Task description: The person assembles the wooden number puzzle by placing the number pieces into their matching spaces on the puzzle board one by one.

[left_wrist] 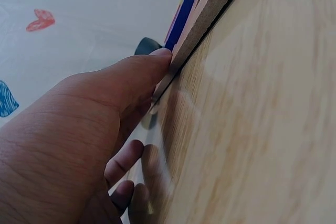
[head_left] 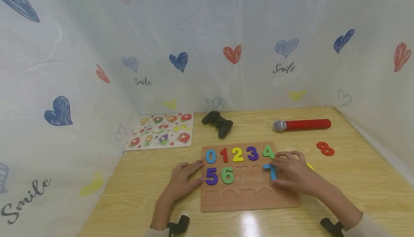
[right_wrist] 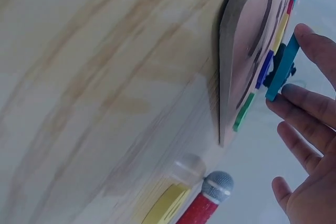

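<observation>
A wooden number puzzle board [head_left: 249,201] lies on the table, with the pieces 0 to 4 in its top row and the purple 5 [head_left: 211,176] and green 6 [head_left: 228,175] below. My right hand [head_left: 295,172] pinches a blue number 7 [head_left: 273,172] between thumb and fingertips; in the right wrist view the blue 7 [right_wrist: 283,69] stands off the board's surface. It is over the right part of the middle row, by the bare recesses. My left hand [head_left: 184,179] rests at the board's left edge, its thumb and fingertips touching the edge near the 5.
A red number 8 [head_left: 325,149] lies right of the board. A yellow piece [head_left: 310,166] is partly hidden behind my right hand. Farther back are a red microphone [head_left: 304,124], a black game controller [head_left: 218,123] and a fruit puzzle board [head_left: 161,131]. A printed curtain hangs behind.
</observation>
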A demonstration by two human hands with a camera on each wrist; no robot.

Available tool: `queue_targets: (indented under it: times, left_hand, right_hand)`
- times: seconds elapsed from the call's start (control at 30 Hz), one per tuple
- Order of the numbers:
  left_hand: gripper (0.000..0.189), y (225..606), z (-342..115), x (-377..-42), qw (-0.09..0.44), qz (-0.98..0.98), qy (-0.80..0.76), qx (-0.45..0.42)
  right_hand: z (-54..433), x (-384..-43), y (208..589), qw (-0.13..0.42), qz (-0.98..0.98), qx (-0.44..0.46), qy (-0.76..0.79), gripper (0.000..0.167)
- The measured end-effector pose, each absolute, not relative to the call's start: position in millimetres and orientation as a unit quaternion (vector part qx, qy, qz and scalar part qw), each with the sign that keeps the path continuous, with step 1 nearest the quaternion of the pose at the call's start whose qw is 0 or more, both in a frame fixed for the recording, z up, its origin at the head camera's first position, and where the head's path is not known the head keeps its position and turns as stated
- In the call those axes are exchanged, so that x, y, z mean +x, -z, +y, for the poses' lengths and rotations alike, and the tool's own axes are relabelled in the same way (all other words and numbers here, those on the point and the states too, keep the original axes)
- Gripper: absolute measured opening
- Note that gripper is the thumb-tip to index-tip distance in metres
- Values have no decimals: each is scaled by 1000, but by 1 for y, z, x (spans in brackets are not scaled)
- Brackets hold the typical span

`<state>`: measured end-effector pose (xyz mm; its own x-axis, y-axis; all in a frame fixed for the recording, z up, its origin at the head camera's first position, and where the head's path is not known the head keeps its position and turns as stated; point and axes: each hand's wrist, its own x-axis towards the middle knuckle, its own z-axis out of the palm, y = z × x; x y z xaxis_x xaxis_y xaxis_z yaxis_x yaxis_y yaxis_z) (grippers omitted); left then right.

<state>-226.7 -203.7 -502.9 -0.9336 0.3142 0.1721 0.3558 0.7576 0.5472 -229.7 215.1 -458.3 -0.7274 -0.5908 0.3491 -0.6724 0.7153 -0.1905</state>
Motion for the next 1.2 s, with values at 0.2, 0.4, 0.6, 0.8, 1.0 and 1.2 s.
queue_targets:
  times: [0.2,0.4,0.6,0.8,1.0,1.2]
  left_hand:
    - [56,502,-203,-226,32,-934,307,-180]
    - [55,501,-202,-225,26,-933,313,-174]
    - [55,500,-202,-224,27,-932,316,-177]
    - [54,499,-202,-223,30,-933,313,-176]
    - [54,500,-202,-224,28,-934,311,-173]
    - [55,501,-203,-225,27,-937,305,-170]
  right_hand:
    - [207,-231,459,126,-916,348,-157,44]
    - [201,-234,462,114,-918,346,-157,44]
    - [193,-235,464,106,-920,344,-155,46]
    - [184,-236,466,100,-922,342,-154,45]
    - [177,-237,466,96,-919,349,-154,50]
    - [170,-240,466,99,-915,360,-153,49]
